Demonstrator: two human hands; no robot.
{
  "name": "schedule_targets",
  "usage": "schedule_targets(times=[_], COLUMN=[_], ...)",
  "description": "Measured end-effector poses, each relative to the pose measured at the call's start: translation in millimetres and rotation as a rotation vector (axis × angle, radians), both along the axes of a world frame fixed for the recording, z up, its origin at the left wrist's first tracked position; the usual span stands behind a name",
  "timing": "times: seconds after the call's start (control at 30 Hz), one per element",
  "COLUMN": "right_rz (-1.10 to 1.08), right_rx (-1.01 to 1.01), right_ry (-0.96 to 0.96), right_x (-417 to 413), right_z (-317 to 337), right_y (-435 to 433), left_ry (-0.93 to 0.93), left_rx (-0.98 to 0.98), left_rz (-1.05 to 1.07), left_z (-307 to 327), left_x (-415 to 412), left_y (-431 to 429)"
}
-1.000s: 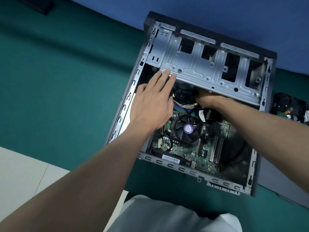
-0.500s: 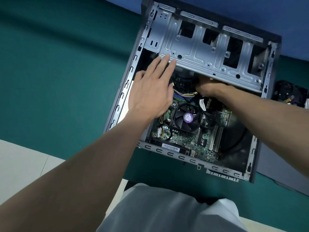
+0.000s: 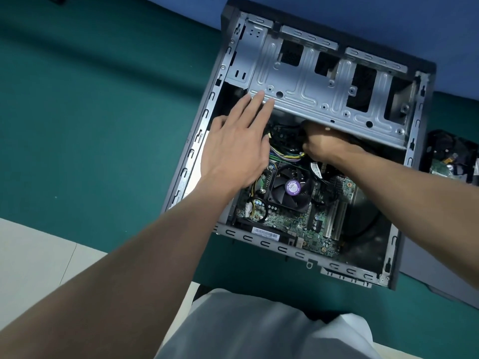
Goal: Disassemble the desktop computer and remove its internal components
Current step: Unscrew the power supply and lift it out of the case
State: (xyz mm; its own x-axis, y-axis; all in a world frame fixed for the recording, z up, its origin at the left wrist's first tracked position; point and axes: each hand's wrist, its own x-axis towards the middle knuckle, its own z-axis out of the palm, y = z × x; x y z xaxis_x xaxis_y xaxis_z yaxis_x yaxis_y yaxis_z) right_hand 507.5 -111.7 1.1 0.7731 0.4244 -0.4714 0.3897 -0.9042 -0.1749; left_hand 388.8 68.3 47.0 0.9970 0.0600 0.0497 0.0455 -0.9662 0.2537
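A dark green cloth-covered table [image 3: 90,112] fills most of the view, and a blue surface [image 3: 388,22] lies along its far side. The black and grey metal desktop computer case [image 3: 191,151] lies on its side on the green cloth, a little to the right of the middle, with the open side facing up.

In the far half of the case sits a silver stamped-metal drive cage [image 3: 311,94] with several rectangular holes. Below it, in the near half, lies the green motherboard [image 3: 293,224].

The left hand [image 3: 238,151] is over the left part of the case. It is flat, with straight fingers held close together, and the fingertips [image 3: 259,95] touch the near edge of the drive cage. The right hand [image 3: 324,146] reaches under this near edge from the right. Its fingers are hidden among black cables, so I cannot tell if they grip anything.

A dark removed part with a small green board [image 3: 451,154] lies on the cloth just beside the right wall of the case.

On the motherboard stands a square black cooling fan [image 3: 280,193]. A bundle of coloured wires [image 3: 285,156] runs between the two hands, just above the fan. A round purple sticker [image 3: 293,187] sits at the centre of the fan.
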Motion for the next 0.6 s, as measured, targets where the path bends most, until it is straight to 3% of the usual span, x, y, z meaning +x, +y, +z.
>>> schedule_targets(times=[0.27, 0.47, 0.6], right_rz=[0.023, -0.038, 0.017], right_rx=[-0.027, -0.025, -0.020], right_ry=[-0.076, 0.043, -0.076], right_x=[-3, 11, -8], right_z=[0, 9, 10], right_y=[0, 7, 8], left_ry=[0.003, 0.017, 0.020], left_rx=[0.001, 0.007, 0.011], left_rz=[0.005, 0.000, 0.000], left_z=[1, 1, 0], left_x=[-1, 1, 0], left_y=[0, 1, 0])
